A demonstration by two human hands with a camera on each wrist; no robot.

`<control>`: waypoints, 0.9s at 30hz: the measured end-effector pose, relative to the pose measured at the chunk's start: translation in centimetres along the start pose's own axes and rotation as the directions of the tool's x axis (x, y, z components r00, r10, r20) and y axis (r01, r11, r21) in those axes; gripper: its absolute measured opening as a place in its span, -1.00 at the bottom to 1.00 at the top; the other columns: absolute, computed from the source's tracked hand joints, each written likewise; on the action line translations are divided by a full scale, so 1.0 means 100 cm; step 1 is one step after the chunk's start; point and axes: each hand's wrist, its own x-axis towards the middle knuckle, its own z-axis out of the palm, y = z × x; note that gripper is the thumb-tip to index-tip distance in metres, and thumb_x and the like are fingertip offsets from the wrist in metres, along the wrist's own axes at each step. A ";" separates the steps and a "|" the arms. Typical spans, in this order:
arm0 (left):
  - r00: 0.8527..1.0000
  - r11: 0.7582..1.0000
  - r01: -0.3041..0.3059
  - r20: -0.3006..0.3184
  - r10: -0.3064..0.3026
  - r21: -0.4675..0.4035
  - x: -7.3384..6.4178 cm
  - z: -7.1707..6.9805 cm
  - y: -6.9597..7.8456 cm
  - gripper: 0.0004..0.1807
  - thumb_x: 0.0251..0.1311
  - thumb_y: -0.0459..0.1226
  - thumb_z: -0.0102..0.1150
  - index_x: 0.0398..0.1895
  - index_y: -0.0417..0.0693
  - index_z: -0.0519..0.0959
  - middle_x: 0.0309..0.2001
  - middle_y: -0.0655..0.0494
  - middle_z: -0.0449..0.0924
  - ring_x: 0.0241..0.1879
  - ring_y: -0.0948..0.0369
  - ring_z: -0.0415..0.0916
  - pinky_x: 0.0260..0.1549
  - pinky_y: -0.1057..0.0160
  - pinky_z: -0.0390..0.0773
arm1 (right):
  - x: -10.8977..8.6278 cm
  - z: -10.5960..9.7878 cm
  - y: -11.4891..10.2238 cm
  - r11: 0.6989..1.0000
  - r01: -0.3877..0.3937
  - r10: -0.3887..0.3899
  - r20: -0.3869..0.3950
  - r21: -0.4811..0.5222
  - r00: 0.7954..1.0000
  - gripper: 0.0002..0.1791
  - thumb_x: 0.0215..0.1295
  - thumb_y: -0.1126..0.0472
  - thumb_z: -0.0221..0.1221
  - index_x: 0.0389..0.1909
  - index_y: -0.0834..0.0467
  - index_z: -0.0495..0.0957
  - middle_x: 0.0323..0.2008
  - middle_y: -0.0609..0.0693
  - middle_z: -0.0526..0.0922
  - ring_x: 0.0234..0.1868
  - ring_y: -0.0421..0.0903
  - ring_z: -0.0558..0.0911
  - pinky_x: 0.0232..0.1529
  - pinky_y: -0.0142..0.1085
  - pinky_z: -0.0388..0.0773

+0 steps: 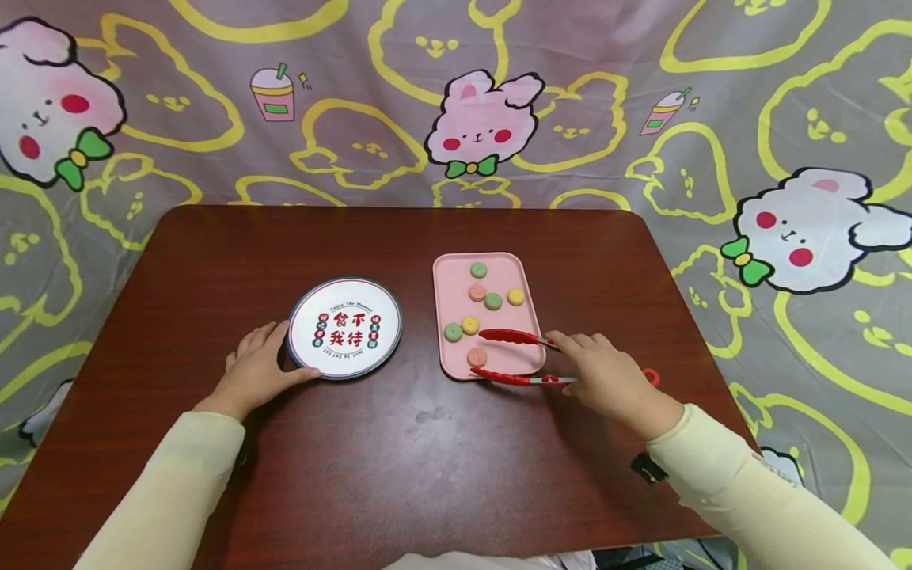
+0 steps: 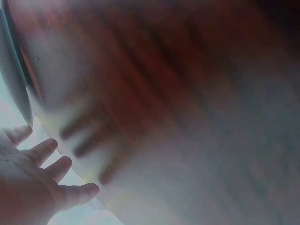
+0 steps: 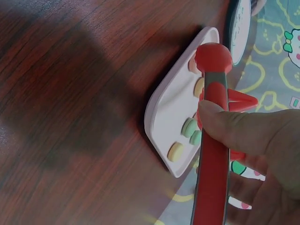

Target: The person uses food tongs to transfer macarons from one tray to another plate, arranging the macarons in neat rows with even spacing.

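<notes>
My left hand rests at the left edge of a round white plate with a dark rim and red lettering, thumb at its near rim. In the left wrist view the fingers spread out loosely, one fingertip right at the plate's edge. With my right hand I hold red-tipped metal tongs, their two arms spread apart over a pink tray. A pink macaron lies between the tong tips. The thumb presses on a red tong arm in the right wrist view.
More macarons lie on the tray: green ones, yellow ones and another pink one. Everything stands on a dark reddish wooden table. Behind it hangs a patterned cloth.
</notes>
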 end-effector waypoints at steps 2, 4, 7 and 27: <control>1.000 1.000 0.001 0.001 -0.001 0.000 0.000 0.000 0.000 0.29 -0.13 0.41 0.23 0.49 -0.22 -0.03 0.39 -0.48 -0.06 0.36 -0.40 -0.18 0.08 -0.51 -0.05 | 0.001 0.000 0.000 1.000 0.018 -0.018 -0.019 -0.019 1.000 -0.13 -0.15 0.25 0.51 0.29 0.12 0.38 0.06 0.15 0.60 0.04 0.17 0.49 -0.26 0.10 0.56; 1.000 1.000 0.001 0.001 -0.001 0.002 0.000 0.001 -0.001 0.29 -0.13 0.41 0.23 0.49 -0.22 -0.03 0.39 -0.48 -0.06 0.36 -0.39 -0.18 0.08 -0.51 -0.05 | 0.001 0.000 -0.001 0.998 0.036 -0.038 -0.037 -0.043 0.999 -0.13 -0.16 0.25 0.51 0.28 0.13 0.40 0.05 0.15 0.61 0.03 0.15 0.48 -0.30 0.09 0.56; 1.000 1.000 0.001 0.001 -0.001 0.005 0.000 0.001 -0.001 0.28 -0.12 0.40 0.23 0.49 -0.21 -0.03 0.39 -0.47 -0.06 0.36 -0.39 -0.18 0.08 -0.51 -0.04 | 0.002 0.000 -0.002 0.996 0.052 -0.055 -0.052 -0.072 0.997 -0.13 -0.17 0.25 0.52 0.27 0.13 0.40 0.04 0.14 0.61 0.01 0.15 0.48 -0.35 0.08 0.55; 1.000 1.000 0.005 0.000 -0.005 -0.006 0.001 0.001 -0.002 0.29 -0.13 0.41 0.22 0.49 -0.20 -0.03 0.40 -0.46 -0.07 0.37 -0.38 -0.20 0.09 -0.51 -0.07 | 0.007 -0.003 -0.005 0.996 0.036 -0.035 0.017 -0.082 0.999 -0.16 -0.13 0.24 0.51 0.28 0.13 0.42 0.05 0.16 0.61 -0.05 0.15 0.49 -0.38 0.01 0.56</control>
